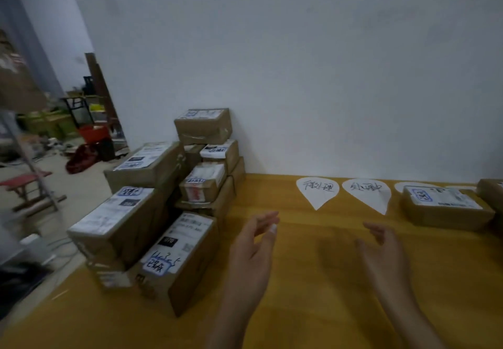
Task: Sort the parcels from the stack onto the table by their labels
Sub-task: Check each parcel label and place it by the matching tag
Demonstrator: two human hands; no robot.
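Observation:
A stack of brown cardboard parcels with white labels fills the left end of the yellow table. The nearest parcel carries a blue-outlined handwritten label. My left hand hovers open just right of that parcel, holding nothing. Further right, my right hand is also open and empty above the table. Two white paper markers with handwriting lie near the wall. One parcel lies flat on the table at the right, covering part of a third marker.
A white wall runs behind the table. Another parcel shows at the far right edge. Left of the table, the floor holds a red stool, cables, a metal frame and distant clutter.

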